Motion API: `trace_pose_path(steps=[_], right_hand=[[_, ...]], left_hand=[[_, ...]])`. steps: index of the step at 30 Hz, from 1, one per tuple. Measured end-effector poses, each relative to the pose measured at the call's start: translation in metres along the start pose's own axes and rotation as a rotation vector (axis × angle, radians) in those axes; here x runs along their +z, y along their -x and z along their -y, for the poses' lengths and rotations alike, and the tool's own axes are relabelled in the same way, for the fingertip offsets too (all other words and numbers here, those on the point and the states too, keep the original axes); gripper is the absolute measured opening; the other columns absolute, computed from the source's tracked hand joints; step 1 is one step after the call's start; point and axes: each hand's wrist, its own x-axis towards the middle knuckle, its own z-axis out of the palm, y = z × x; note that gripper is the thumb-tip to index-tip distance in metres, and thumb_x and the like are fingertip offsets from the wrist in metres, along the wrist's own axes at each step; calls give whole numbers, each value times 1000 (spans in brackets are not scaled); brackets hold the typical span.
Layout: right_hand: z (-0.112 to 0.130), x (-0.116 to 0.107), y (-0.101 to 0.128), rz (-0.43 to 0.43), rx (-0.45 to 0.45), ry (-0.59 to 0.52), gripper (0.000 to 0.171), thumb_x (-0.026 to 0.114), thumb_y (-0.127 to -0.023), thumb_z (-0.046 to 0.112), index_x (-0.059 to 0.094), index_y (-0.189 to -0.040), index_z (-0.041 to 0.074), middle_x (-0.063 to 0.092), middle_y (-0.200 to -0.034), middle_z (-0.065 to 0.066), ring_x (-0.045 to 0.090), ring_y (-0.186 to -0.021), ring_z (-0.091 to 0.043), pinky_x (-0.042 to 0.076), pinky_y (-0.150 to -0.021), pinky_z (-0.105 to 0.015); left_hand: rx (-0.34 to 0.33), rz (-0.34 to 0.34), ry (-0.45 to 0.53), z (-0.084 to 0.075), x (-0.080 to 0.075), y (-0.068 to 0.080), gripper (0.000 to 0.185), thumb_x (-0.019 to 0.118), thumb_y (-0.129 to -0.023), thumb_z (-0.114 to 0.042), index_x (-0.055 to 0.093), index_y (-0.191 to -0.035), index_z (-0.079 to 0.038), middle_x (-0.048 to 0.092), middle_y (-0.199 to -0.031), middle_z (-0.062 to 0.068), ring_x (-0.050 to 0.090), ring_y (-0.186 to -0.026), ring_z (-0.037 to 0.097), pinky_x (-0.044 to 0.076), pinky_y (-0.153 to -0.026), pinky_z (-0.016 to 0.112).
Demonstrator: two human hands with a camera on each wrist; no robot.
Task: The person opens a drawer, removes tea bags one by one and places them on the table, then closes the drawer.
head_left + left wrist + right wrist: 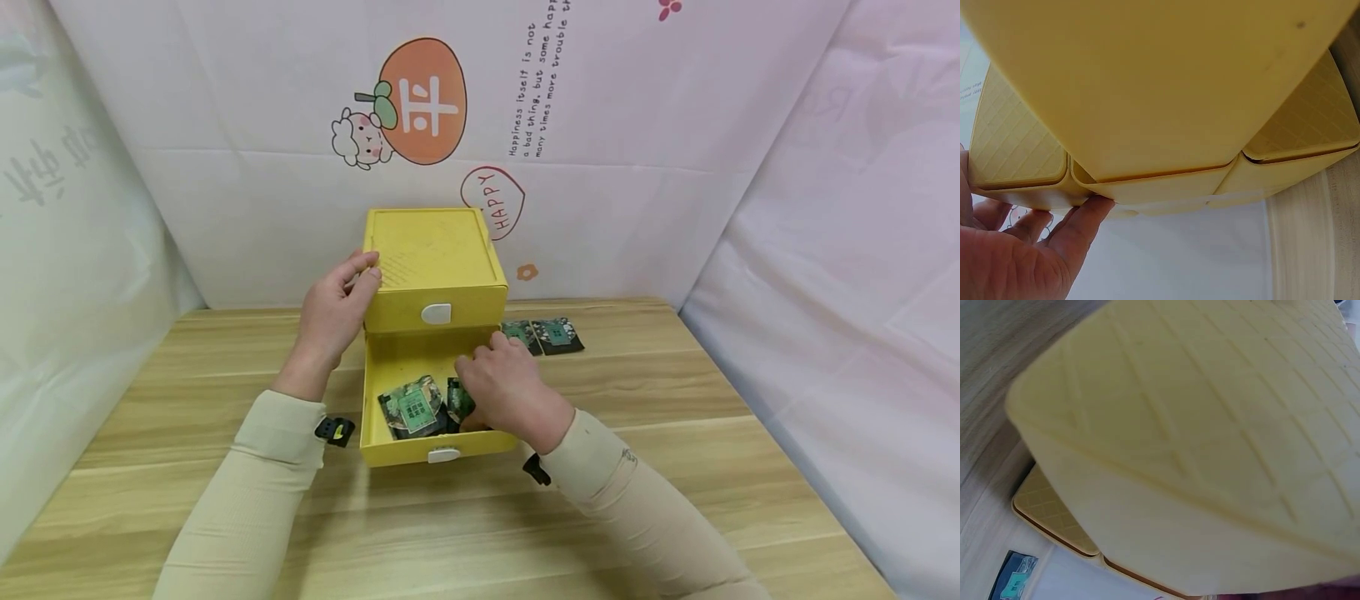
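A yellow two-drawer box (pixel 435 250) stands on the wooden table (pixel 675 433), and its lower drawer (pixel 401 450) is pulled out toward me. My left hand (pixel 337 308) grips the box's top left corner, thumb on the lid; in the left wrist view the left hand (pixel 1016 262) has a fingertip against the box's (pixel 1147 81) edge. My right hand (pixel 506 387) reaches into the drawer, knuckles up, fingers bent down over a dark green packet (pixel 457 402) that is mostly hidden under it. Another green packet (pixel 411 408) lies in the drawer beside it.
Two more green packets (pixel 543 335) lie on the table just right of the box; one packet (pixel 1015 581) also shows in the right wrist view under the box (pixel 1210 425). White printed backdrop sheets (pixel 637 167) wall in the back and both sides.
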Motion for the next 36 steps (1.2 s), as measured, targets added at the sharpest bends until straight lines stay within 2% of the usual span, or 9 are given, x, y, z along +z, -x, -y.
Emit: trace_pose_path(steps=[4,11,15,21,25,30,36], right_hand=[[-2,0,2,-13,-9,-37,62,87,-69,70,64,-96,18,59,-77,4,48,-83,-22,37,-68,-33],[-13,-2,4,-33,-47,-192,41,92,-78,46,66,-96,19,65,-76,8,56,-91,-23,45,-76,-39],[-19,-4,4,-18,-62,-278,36,91,-81,39,71,-104,20,70,-80,10,57,-89,-21,46,-79,-39],[-25,-8,6,20,-77,-390,38,89,-84,33,74,-116,19,75,-93,9,57,-93,-19,47,-82,-38],[-28,-9,8,9,-111,-459,30,89,-84,28,73,-108,18,71,-89,9,55,-88,-18,48,-79,-37],[-33,-9,10,9,-153,-552,22,87,-86,26,69,-95,20,56,-76,10,49,-76,-17,40,-71,-33],[-40,-5,11,-5,-199,-665,17,84,-89,24,68,-91,20,49,-71,9,46,-68,-11,36,-65,-28]], left_hand=[[-2,-1,0,0,0,0,57,50,-106,-54,56,-153,-23,36,-168,-6,51,-144,29,46,-114,50],[-5,3,2,0,0,0,57,49,-105,-55,55,-153,-25,35,-168,-7,50,-145,29,45,-114,51],[-6,5,2,-1,-1,1,57,49,-105,-56,55,-154,-26,35,-168,-7,49,-146,30,45,-115,52],[0,3,-3,-1,0,0,57,49,-105,-55,55,-154,-25,35,-168,-7,50,-145,30,45,-115,52],[0,3,-2,0,0,0,57,49,-106,-54,55,-154,-25,35,-168,-7,49,-145,30,45,-115,51],[1,0,-6,0,0,-1,56,49,-106,-54,56,-153,-25,36,-168,-8,50,-145,29,45,-114,51],[3,0,-8,0,0,-1,56,49,-106,-53,56,-153,-24,36,-168,-7,50,-145,30,46,-114,51]])
